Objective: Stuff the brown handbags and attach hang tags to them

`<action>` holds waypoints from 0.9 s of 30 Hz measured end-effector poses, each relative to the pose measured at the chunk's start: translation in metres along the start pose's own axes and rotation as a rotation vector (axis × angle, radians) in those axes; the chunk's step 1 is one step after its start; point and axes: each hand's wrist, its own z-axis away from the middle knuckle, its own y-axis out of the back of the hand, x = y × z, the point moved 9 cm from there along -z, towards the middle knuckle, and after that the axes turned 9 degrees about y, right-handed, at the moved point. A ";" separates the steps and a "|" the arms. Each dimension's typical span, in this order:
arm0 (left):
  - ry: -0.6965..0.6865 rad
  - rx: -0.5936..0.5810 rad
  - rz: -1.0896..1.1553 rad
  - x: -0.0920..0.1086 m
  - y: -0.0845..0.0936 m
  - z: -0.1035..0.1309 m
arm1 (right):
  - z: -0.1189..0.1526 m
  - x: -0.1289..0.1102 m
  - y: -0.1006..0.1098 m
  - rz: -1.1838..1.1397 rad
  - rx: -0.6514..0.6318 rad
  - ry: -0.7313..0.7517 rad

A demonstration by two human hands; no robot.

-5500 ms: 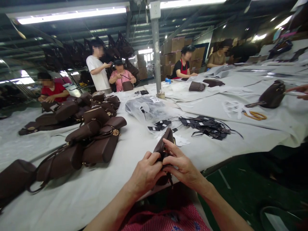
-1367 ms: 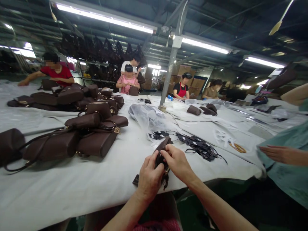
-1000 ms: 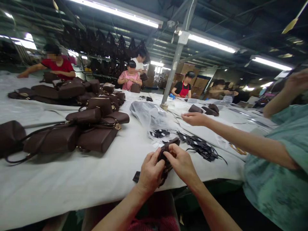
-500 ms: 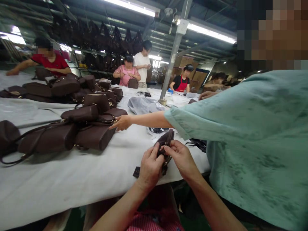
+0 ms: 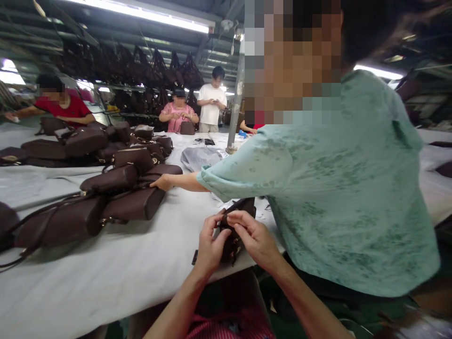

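A small dark brown bag [image 5: 233, 242] with metal fittings is at the table's front edge, between my hands. My left hand [image 5: 212, 240] is at its left side, thumb and fingers curved toward each other against the dark leather. From the right, my right hand [image 5: 256, 238] reaches over the bag's upper part, its thumb and fingertips brought close together. Whatever small part the fingertips pinch is too small to make out. A dark tag [image 5: 194, 257] sticks out left of my left wrist.
A person in a green shirt [image 5: 339, 188] leans in from the right, a hand [image 5: 163, 182] on the piled brown bags [image 5: 130, 202] at left. A metal post [image 5: 236, 99] and clear plastic [image 5: 199, 159] stand beyond. More people work across the white table [image 5: 116, 268].
The person in green has leaned further in over the table, with the hand still at the pile. My fingers have shifted on the bag, and my left thumb and forefinger are further apart.
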 end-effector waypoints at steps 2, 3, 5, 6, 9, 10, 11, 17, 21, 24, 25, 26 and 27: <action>0.024 0.027 0.043 -0.002 0.003 -0.002 | 0.004 -0.011 0.002 0.109 -0.019 0.127; 0.018 0.041 0.052 -0.001 0.004 -0.002 | 0.006 -0.013 0.003 0.132 -0.021 0.163; -0.012 0.045 0.034 0.001 0.004 -0.002 | 0.010 -0.006 0.007 0.075 0.010 0.142; -0.030 0.036 0.007 0.003 0.002 -0.002 | 0.012 0.001 0.012 0.004 0.052 0.097; -0.077 -0.030 -0.108 0.011 -0.004 -0.004 | 0.016 0.026 0.031 -0.188 0.235 -0.033; -0.088 -0.058 -0.144 0.014 -0.006 -0.005 | 0.017 0.033 0.039 -0.206 0.302 -0.064; -0.098 -0.086 -0.173 0.018 -0.008 -0.006 | 0.018 0.039 0.047 -0.190 0.351 -0.095; -0.209 -0.179 -0.251 0.039 -0.020 -0.001 | 0.005 0.049 0.052 0.095 0.226 -0.254; -0.262 -0.189 -0.307 0.041 -0.025 0.005 | -0.005 0.046 0.044 0.088 0.102 -0.279; -0.270 -0.158 -0.340 0.037 -0.022 0.004 | -0.015 0.027 0.042 0.459 -0.023 -0.046; -0.271 -0.147 -0.345 0.036 -0.020 0.003 | -0.017 0.021 0.038 0.573 -0.076 0.041; -0.273 -0.137 -0.347 0.036 -0.019 0.002 | -0.018 0.017 0.034 0.661 -0.131 0.113; -0.273 -0.130 -0.346 0.035 -0.018 0.001 | -0.018 0.016 0.031 0.727 -0.182 0.165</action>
